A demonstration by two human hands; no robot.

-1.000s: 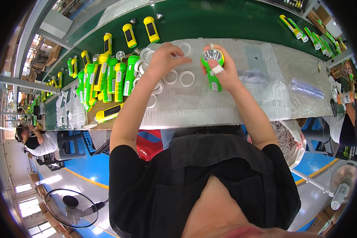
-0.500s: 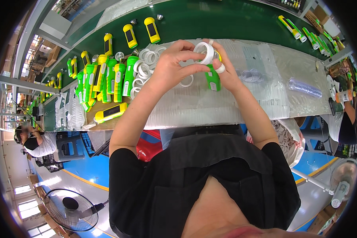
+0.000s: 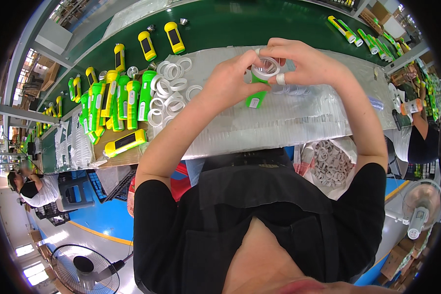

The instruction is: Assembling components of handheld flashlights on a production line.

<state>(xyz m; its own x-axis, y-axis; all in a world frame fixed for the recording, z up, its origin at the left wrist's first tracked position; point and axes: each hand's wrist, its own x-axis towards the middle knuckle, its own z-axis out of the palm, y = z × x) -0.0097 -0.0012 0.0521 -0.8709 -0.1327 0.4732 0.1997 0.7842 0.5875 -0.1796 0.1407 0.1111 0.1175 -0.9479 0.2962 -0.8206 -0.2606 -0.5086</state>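
Flashlight (image 3: 256, 99) in hands (image 3: 304, 62), well inside table edge (image 3: 308, 140)

Your left hand (image 3: 234, 79) and right hand (image 3: 303, 62) meet in front of you, nearly fingertip to fingertip, both curled in a grip. Your left forearm (image 3: 185, 130) slants up and rightward from a bent elbow, the thumb (image 3: 256, 88) lying below the curled fingers (image 3: 250, 59). Your right forearm (image 3: 361, 109) rises more steeply, and its hand turns sharply leftward at the wrist (image 3: 336, 74), fingers reaching across the far side, thumb on the near side. Both upper arms hang apart from your torso, elbows out.
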